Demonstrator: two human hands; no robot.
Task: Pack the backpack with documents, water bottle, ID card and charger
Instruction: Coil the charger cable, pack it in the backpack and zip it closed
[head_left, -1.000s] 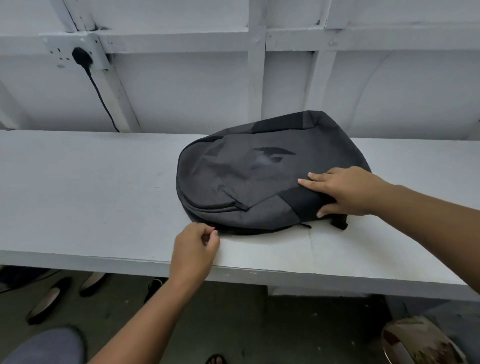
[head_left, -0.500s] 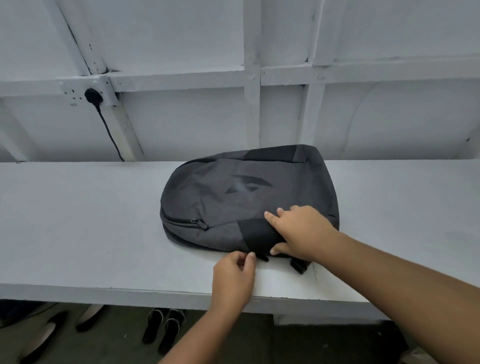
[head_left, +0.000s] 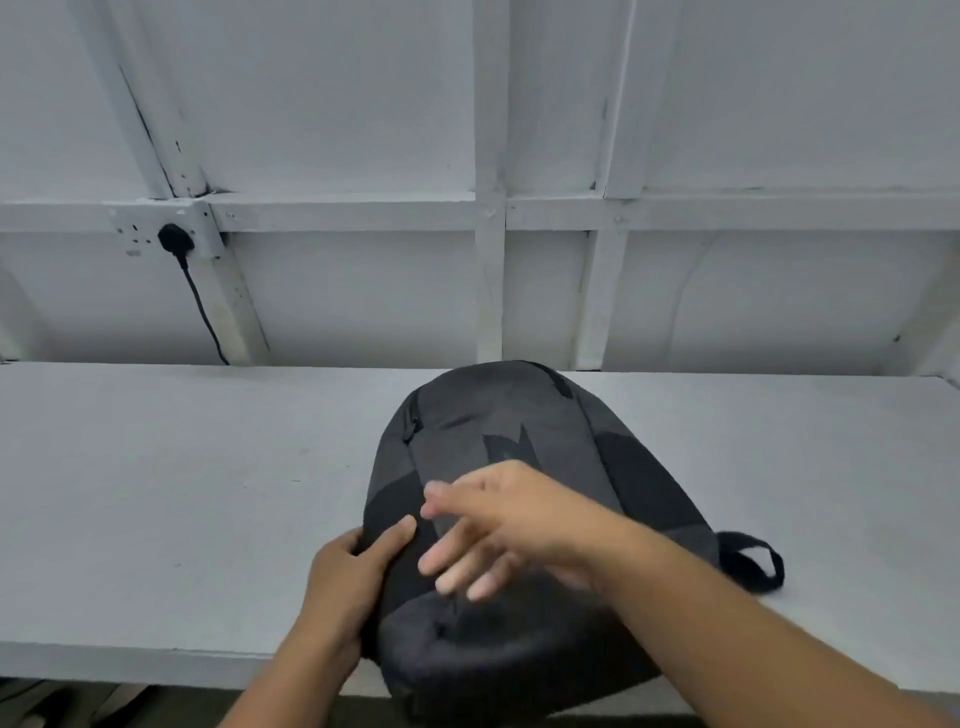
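A dark grey and black backpack (head_left: 498, 431) lies flat on the white table (head_left: 182, 499), its length running away from me and its near end hanging over the front edge. Its zippers look closed. My left hand (head_left: 353, 577) grips the backpack's near left side, thumb on top. My right hand (head_left: 498, 525) hovers blurred over the middle of the bag, fingers spread, holding nothing. A black strap loop (head_left: 753, 561) sticks out at the bag's right. No documents, bottle, ID card or loose charger are in view.
A white panelled wall stands behind the table. A black plug (head_left: 174, 239) sits in a wall socket at the left, its cable (head_left: 205, 317) dropping behind the table. Below the front edge the floor is dark.
The backpack has been turned from lying sideways to lying lengthwise and pulled toward me. My left hand has taken hold of its side. My right hand has lifted off and is moving.
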